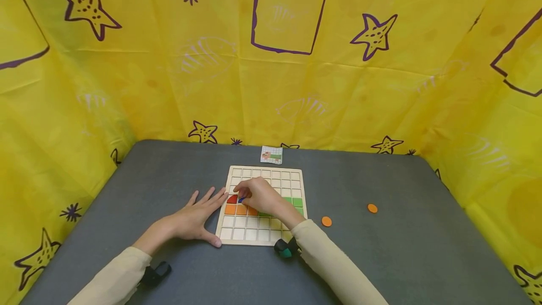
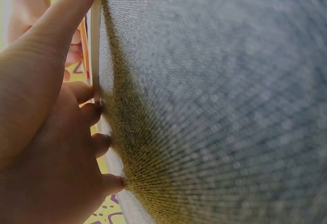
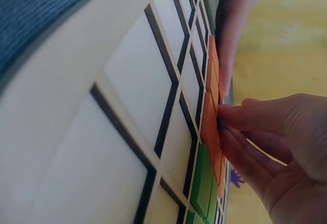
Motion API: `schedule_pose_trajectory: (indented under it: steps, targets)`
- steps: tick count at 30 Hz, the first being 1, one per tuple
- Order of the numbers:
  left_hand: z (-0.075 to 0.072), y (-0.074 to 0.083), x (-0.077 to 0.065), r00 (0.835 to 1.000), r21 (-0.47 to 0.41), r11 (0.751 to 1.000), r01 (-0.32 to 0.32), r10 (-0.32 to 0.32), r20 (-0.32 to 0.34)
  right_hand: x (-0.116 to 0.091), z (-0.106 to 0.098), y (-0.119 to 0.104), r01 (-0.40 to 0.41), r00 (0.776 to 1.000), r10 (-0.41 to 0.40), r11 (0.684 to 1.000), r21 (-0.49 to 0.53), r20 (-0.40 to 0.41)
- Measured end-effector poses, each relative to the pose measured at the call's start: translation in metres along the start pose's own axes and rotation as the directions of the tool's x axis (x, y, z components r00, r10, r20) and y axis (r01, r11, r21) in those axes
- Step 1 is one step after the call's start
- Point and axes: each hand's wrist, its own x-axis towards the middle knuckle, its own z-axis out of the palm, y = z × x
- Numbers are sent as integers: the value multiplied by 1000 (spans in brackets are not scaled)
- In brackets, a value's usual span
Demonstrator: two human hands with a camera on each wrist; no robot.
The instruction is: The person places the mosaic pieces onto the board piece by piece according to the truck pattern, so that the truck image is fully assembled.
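A wooden grid board (image 1: 251, 235) lies on the dark table, partly filled with coloured tiles. Over its left part my right hand (image 1: 263, 196) pinches a small blue piece (image 1: 241, 200) between thumb and fingertips, beside a red piece (image 1: 232, 199). That blue piece is mostly hidden by the fingers in the right wrist view. Just below is a row of orange tiles (image 1: 230, 209); green tiles (image 1: 298, 202) sit at the right, partly behind my forearm. My left hand (image 1: 192, 219) rests with spread fingers on the table, thumb and fingertips at the board's left edge.
Two loose orange discs (image 1: 326, 221) lie on the table to the right of the board. Behind the board is a small picture card (image 1: 271, 155) with a gridded pattern. A yellow patterned cloth (image 1: 271, 88) encloses the table at the back and sides.
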Motion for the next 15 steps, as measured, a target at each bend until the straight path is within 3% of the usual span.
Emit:
schedule_pose_trajectory:
  steps: [15]
  targets:
    - [0,0,0,1000,9,1000,-13,13,-9,-3,-4,-5,4,1000,-3,1000,-3,21]
